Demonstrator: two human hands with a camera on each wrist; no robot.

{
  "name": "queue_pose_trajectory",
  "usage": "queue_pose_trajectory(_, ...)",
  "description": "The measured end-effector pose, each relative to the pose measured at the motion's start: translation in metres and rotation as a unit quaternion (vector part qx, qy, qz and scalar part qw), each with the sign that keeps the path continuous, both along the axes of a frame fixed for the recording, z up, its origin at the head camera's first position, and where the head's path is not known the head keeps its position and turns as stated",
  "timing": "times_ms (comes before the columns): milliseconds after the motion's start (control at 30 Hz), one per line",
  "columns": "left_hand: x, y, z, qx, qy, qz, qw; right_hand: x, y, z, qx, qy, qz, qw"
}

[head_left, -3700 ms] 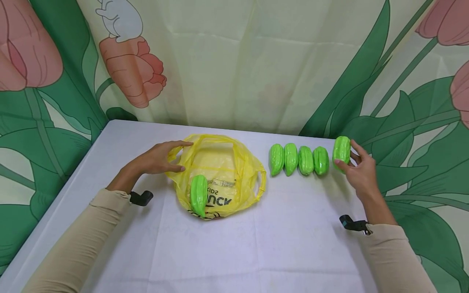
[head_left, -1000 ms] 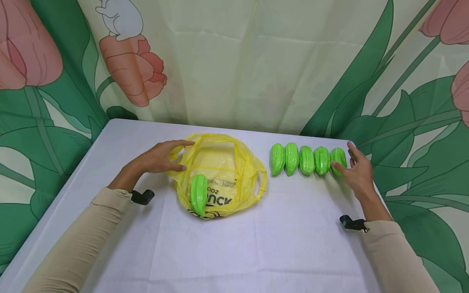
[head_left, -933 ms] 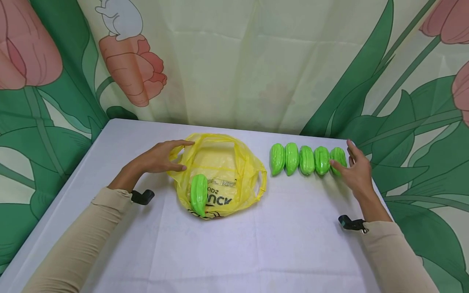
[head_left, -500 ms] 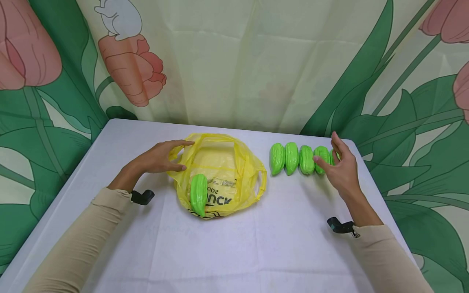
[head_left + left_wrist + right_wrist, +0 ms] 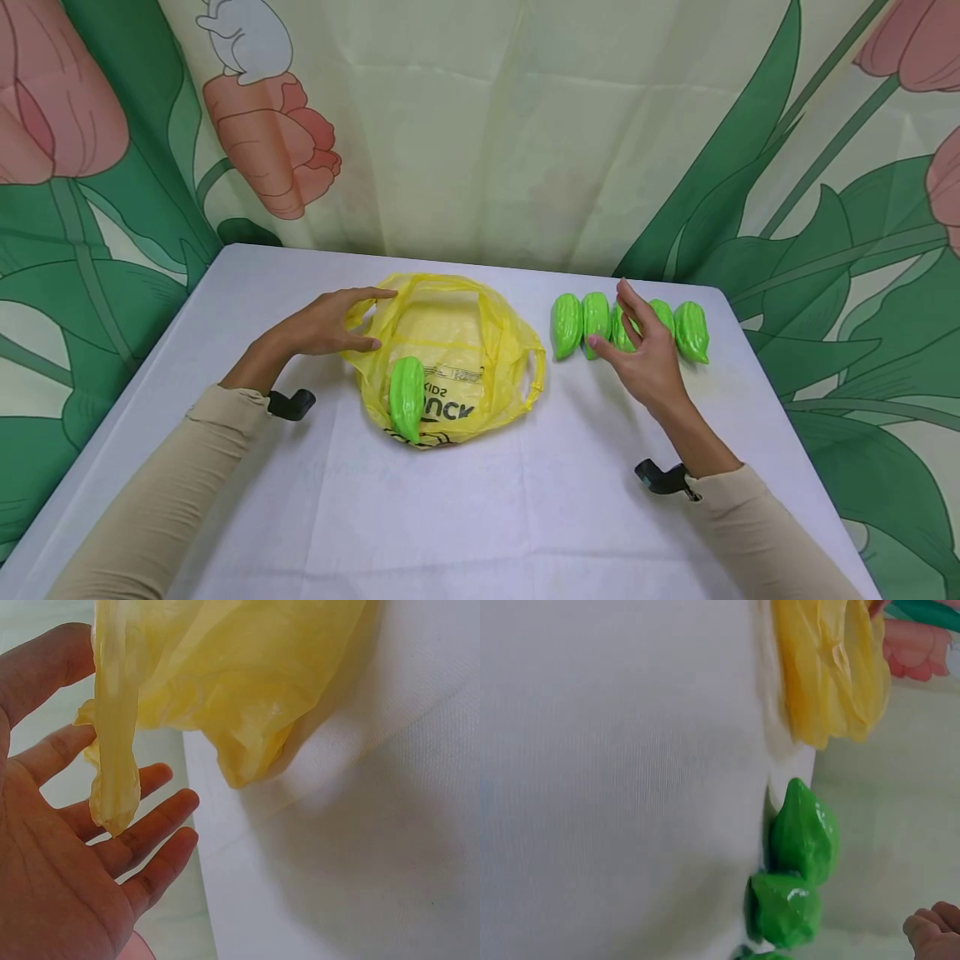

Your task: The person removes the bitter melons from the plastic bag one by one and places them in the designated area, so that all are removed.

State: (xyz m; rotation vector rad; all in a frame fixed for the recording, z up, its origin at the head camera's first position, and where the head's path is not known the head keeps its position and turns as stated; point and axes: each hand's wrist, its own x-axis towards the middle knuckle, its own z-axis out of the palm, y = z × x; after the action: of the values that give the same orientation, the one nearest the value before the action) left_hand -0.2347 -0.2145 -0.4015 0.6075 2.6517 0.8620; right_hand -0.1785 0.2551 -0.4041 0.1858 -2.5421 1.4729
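Observation:
A yellow plastic bag [image 5: 498, 350] with loop handles stands spread on the table. One glossy green bitter melon [image 5: 407, 400] overlaps its printed part. My left hand [image 5: 318, 323] is at the bag's left side, thumb and fingers apart. In the left wrist view, a bag handle [image 5: 116, 750] hangs between the thumb and the loosely extended fingers [image 5: 161, 817]. Several more bitter melons [image 5: 567, 326] stand in a row right of the bag. My right hand [image 5: 643, 354] hovers over the row's middle, fingers extended and holding nothing, partly hiding the melons behind it.
A white cloth covers the table [image 5: 450, 517]. Behind it hangs a curtain [image 5: 480, 142] printed with tulips, leaves and a rabbit on a carrot. The rightmost bitter melon [image 5: 692, 332] sits near the table's right back corner.
My right hand has set a bitter melon down at the row's right end, let it go and moved left over the row. My left hand and the bag have stayed in place.

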Motion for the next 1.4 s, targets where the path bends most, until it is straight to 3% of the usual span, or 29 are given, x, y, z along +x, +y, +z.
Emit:
queue_pose_trajectory(367,0.003,0.001,0.003,-0.001,-0.001,0.003,1.0,0.011,-0.047,-0.007,-0.026,0.014,0.064,0.9976)
queue_pose_trajectory(1033,0.005,0.004,0.008,-0.009,-0.017,0.014,0.9997,0.039,-0.121,-0.019,-0.057,-0.019,0.154,0.9863)
queue_pose_trajectory(1400,0.004,0.002,0.006,-0.002,-0.003,0.004,1.0,0.047,-0.15,-0.023,-0.067,-0.033,0.189,0.9791)
